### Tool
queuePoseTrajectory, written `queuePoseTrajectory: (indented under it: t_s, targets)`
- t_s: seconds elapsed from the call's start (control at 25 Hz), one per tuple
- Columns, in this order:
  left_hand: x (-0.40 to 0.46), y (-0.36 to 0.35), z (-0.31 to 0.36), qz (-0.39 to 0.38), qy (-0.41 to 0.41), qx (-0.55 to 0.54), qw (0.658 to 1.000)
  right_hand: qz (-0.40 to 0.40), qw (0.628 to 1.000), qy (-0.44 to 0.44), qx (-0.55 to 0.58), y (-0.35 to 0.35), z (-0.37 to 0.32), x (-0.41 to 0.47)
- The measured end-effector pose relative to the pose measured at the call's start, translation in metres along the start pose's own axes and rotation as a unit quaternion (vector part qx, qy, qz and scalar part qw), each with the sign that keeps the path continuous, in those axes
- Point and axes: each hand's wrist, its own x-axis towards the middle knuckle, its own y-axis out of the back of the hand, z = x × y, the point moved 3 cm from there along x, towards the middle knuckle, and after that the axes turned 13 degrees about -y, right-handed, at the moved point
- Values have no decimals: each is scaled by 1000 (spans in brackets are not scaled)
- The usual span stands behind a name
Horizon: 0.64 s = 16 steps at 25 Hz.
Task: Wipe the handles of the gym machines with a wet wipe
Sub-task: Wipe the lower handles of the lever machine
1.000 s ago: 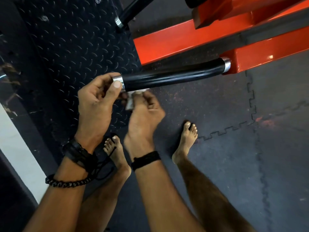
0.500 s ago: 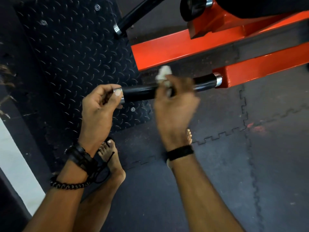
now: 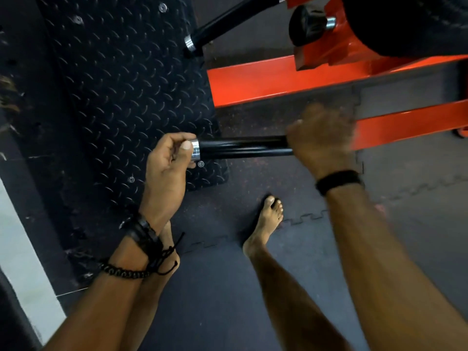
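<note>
While the left hand (image 3: pixel 167 160) curled its fingers and thumb round the chrome end cap (image 3: pixel 195 149) of the black handle (image 3: pixel 243 148), the right hand (image 3: pixel 321 140) was wrapped round the same handle at its far end, close to the orange machine frame (image 3: pixel 278 82). Right hand was motion-blurred; fingers were closed over the bar, but the wet wipe was hidden under them and could not be made out. Handle ran roughly level, from the cap at left toward the orange arm (image 3: pixel 410 125) at right. A second black handle (image 3: pixel 228 24) angled away above it. Below lay a black diamond-plate footplate (image 3: pixel 114 84) and dark interlocking floor mats (image 3: pixel 417 236), with a bare foot (image 3: pixel 266 224) on the mats. Dark bands sat on both wrists.
</note>
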Motion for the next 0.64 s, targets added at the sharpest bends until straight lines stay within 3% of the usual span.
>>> queuePoseTrajectory:
  t_s: [0.16,0.28,0.36,0.48,0.56,0.64]
  targets:
    - [-9,1,-2,19,14,-4,1000,-151,968,194,57,-13,-113,-57]
    - [-13,1,-3,23,16,-2,1000,-179,963,190,59,-7,-101,-47]
    - [-13,1,-3,19,4,0,1000,-126,983,130,23,-1,-49,-12]
    - [-11,0,-1,11,-5,0,1000,35,997,-50,50,-5,35,13]
    - [-8,0,1,-1,-13,16,1000,172,965,-61,187,-27,36,-21]
    - [-7,-1,1,-2,-11,19,1000,166,914,-6,371,-51,3,-73]
